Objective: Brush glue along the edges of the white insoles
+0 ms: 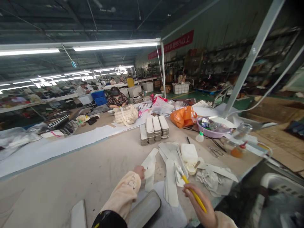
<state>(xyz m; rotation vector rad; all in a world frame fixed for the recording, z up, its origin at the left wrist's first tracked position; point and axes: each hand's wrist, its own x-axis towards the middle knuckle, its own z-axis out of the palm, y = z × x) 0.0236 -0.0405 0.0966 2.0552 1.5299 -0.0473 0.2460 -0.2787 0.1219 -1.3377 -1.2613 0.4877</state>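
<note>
My right hand (200,202) is closed round the yellow handle of a brush (187,183). Its pale bristles lie over the white strips, beside a small cream-coloured tub (190,167) with a stick in it. My left hand (139,172), fingers curled, pinches the edge of a white strip (149,174); the fingertips are partly hidden. Between the hands, more white strips (171,183) lie fanned out on a pale cloth (181,217). Below my left hand rests a long grey-white piece with rounded corners (146,210). A similar piece (78,215) lies at the lower left.
Stacked oblong pieces (156,128) stand farther back on the table (95,167). At the right are a white container (189,152), a crumpled rag (209,180), scissors (216,152), a glue bottle (238,150) and a purple basin (213,133). A person (116,98) sits across the table.
</note>
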